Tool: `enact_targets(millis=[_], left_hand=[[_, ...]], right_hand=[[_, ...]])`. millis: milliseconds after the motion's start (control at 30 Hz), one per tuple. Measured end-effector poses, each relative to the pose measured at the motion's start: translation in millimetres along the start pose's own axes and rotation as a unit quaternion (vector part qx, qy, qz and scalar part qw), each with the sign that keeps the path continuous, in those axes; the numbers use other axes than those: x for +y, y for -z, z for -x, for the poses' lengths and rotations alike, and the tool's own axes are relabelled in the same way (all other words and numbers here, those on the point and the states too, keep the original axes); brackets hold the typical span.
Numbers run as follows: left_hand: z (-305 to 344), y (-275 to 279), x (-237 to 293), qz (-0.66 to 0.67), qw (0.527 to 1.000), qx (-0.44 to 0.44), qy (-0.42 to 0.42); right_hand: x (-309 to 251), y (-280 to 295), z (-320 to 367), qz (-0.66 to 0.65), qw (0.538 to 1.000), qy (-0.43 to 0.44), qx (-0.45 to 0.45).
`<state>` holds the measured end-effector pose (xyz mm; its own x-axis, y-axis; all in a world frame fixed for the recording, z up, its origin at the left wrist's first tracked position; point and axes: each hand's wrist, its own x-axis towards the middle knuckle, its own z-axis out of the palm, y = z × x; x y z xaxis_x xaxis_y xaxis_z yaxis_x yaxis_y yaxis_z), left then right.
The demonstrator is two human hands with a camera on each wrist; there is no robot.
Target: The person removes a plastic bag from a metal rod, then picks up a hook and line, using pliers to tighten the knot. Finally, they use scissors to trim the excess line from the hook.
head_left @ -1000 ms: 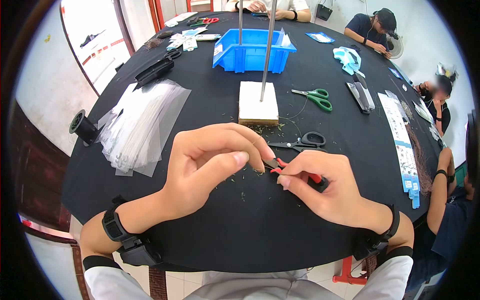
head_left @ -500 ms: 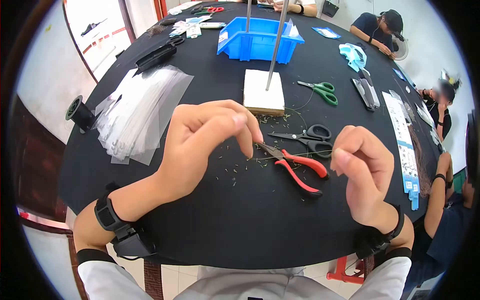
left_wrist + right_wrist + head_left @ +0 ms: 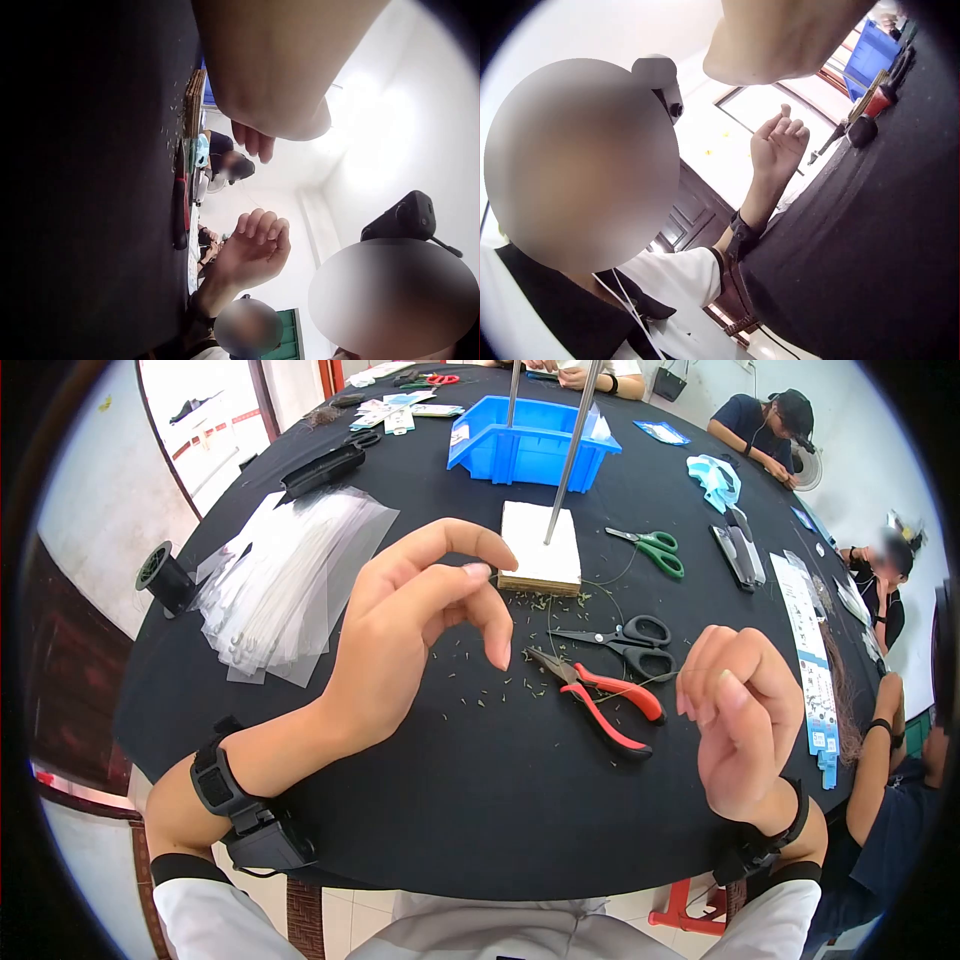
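Observation:
A thin greenish line (image 3: 655, 680) runs from my right hand (image 3: 748, 715) across the pliers and loops towards the wooden block. My right thumb and curled fingers pinch it. Higher up on the left, my left hand (image 3: 410, 625) bends thumb and fingers together near the block's corner, pinching a thin bit of the line at the thumb tip. Red-handled pliers (image 3: 605, 700) lie between the hands, untouched. Just behind them are black scissors (image 3: 630, 640). The white-topped block (image 3: 540, 545) carries a metal rod (image 3: 575, 455). In the left wrist view my left fingers are mostly hidden behind the wrist.
Green clippings (image 3: 480, 700) scatter over the black tablecloth (image 3: 480, 810). Green scissors (image 3: 660, 550), a stapler (image 3: 738, 555) and a blue bin (image 3: 530, 455) stand beyond. Clear plastic sleeves (image 3: 285, 590) and a spool (image 3: 165, 575) lie left. Several people sit around the table.
The pliers, gripped by my right hand a second ago, were put down on the cloth. My right hand moved right with the line; my left hand rose, and the line now hangs slack.

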<state>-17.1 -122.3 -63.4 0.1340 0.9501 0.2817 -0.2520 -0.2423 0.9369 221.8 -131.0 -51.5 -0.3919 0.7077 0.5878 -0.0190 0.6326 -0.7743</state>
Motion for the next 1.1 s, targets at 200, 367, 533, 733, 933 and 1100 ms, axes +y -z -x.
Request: enact_targets(millis=[200, 367, 533, 733, 933, 1100], left_hand=[[0, 0, -2, -0.034, 0.999, -0.013, -0.014], [0, -1, -5, -0.063, 0.997, -0.014, -0.044], [-3, 4, -4, -0.217, 0.975, 0.004, -0.051], [-13, 16, 7, -0.262, 0.964, -0.006, -0.042], [-19, 30, 23, -0.292, 0.946, -0.144, -0.016], [-20, 32, 24, -0.303, 0.930, -0.208, -0.012]], right_hand=[[0, 0, -1, -0.015, 1.000, 0.006, 0.007], [0, -1, -1, -0.017, 1.000, -0.007, 0.009], [3, -12, -4, 0.095, 0.980, 0.005, -0.176], [17, -36, 7, 0.202, 0.930, 0.059, -0.302], [13, -32, -12, 0.298, 0.907, 0.095, -0.282], [26, -31, -35, 0.392, 0.890, 0.004, -0.234]])
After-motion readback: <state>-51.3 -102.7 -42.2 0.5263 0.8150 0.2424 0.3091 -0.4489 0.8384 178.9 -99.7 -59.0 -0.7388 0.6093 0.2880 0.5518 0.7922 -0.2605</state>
